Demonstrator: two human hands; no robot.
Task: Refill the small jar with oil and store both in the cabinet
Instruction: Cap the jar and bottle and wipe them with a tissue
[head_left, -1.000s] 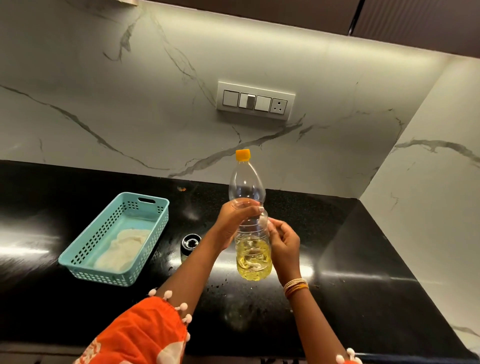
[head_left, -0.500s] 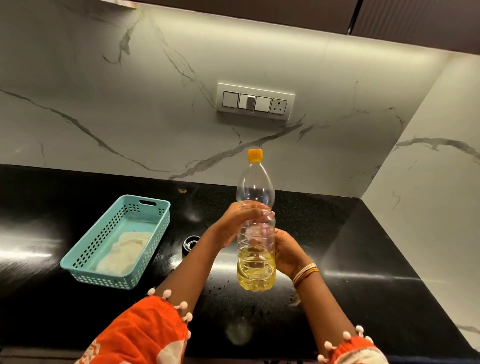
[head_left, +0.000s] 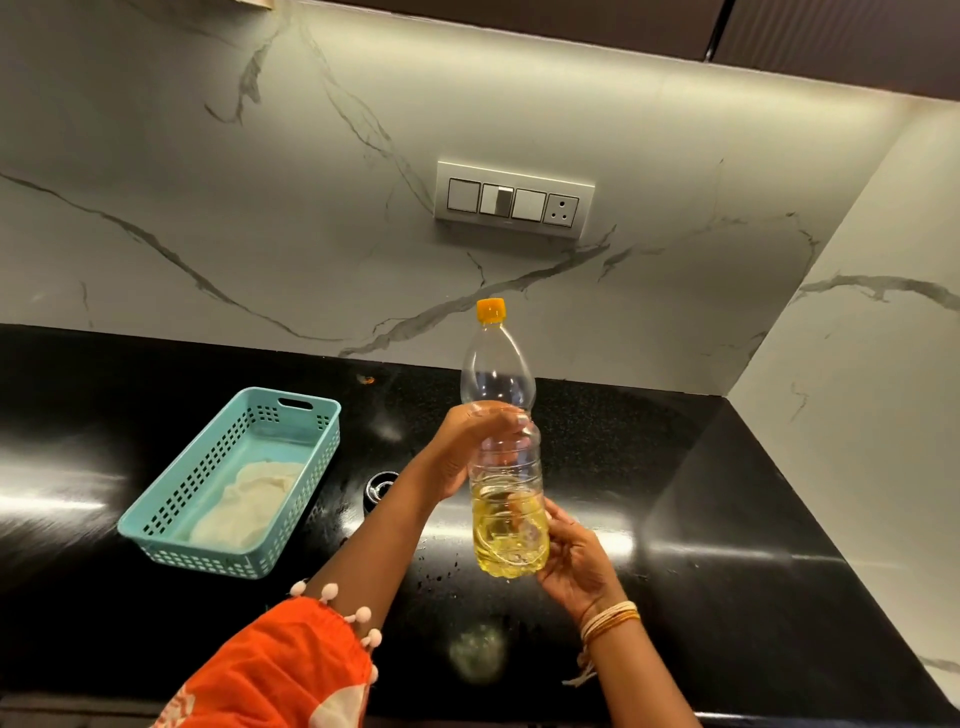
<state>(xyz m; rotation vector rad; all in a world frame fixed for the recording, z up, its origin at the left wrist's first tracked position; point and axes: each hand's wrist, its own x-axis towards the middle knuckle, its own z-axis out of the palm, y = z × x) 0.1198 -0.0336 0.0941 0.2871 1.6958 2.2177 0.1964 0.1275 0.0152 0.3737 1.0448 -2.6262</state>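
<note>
While a clear plastic bottle (head_left: 506, 467) with an orange cap (head_left: 491, 309) and yellow oil in its lower part is held upright above the glossy black stone counter (head_left: 727, 519), the left hand (head_left: 467, 441) grips its middle and the right hand (head_left: 574, 564) cups its base. A small dark jar (head_left: 379, 491) stands on the counter behind the left forearm, beside a turquoise perforated plastic basket (head_left: 228, 483) holding a white cloth (head_left: 249, 504).

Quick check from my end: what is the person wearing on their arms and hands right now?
The left hand is bare; the left arm's orange sleeve with white print has pale pom-pom trim at the hem. The right hand is bare, with cream and gold bangles and a pale thread at the wrist.
</note>
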